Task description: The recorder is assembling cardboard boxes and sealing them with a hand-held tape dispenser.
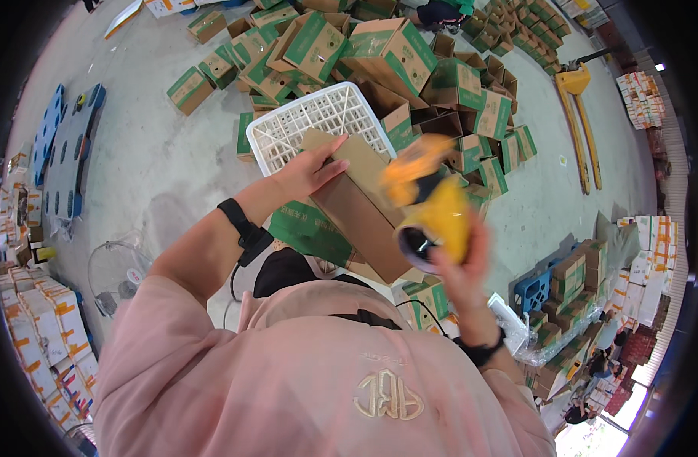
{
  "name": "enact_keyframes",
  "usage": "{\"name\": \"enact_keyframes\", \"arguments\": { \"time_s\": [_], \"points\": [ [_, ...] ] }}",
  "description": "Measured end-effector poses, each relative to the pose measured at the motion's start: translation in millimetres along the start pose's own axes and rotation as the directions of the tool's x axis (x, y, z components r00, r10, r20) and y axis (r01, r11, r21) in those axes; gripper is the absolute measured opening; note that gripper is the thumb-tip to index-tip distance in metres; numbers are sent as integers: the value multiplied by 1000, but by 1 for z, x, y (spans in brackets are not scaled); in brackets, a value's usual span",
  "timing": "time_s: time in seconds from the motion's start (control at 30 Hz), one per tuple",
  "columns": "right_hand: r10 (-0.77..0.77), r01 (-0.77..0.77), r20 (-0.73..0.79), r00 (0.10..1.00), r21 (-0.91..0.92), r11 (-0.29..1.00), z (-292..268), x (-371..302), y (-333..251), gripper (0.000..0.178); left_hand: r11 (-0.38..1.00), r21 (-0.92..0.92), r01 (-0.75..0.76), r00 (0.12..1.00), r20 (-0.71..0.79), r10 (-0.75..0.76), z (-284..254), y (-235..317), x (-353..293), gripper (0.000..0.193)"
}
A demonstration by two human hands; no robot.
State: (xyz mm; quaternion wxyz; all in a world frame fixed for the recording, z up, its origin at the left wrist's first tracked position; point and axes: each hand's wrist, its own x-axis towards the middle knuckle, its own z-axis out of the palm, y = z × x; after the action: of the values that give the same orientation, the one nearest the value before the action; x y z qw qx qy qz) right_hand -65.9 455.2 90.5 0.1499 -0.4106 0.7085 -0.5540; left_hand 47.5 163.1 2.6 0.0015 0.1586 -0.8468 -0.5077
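Note:
In front of me a brown and green cardboard box (368, 217) rests against an upturned white plastic crate (259, 145). Its long flaps lie folded together at the top. My left hand (312, 169) presses on the flaps near their far end, thumb and fingers bent over the edge. A tape dispenser (421, 179), orange at the head and blurred by motion, carries a roll of yellow tape (457, 217). My right hand (467, 263) grips it just right of the box, above the flaps' near end. Whether the tape touches the cardboard I cannot tell.
Many cardboard boxes (311, 47) lie heaped beyond the crate. A yellow pallet jack (577, 114) stands at the far right, blue pallets (76, 145) on the left. A fan (116, 278) is at my left. Stacked boxes (570, 286) sit at my right.

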Motion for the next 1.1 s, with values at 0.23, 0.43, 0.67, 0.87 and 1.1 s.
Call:
{"name": "enact_keyframes", "arguments": {
  "time_s": [0.23, 0.43, 0.67, 0.87, 1.1],
  "points": [
    [-146, 161, 68, 987, -369, 915, 28, -20, 17, 69, 706, 620, -344, 902, 8, 432, 36, 9, -44, 72],
    [268, -263, -22, 963, -296, 918, 19, 58, -14, 48, 636, 486, -599, 762, 102, 639, 46, 6, -57, 71],
    [378, 188, 517, 768, -747, 638, 169, 293, -2, 39, 607, 482, -632, 734, 122, 668, 52, -4, -48, 67],
    [711, 502, 585, 389, -782, 369, 283, 272, 12, 47, 634, 440, -636, 720, 44, 692, 61, -10, -48, 57],
    [460, 395, 668, 585, -730, 558, 147, 226, -103, 44, 683, 367, -631, 737, 11, 675, 57, -7, -53, 63]
  ]
}}
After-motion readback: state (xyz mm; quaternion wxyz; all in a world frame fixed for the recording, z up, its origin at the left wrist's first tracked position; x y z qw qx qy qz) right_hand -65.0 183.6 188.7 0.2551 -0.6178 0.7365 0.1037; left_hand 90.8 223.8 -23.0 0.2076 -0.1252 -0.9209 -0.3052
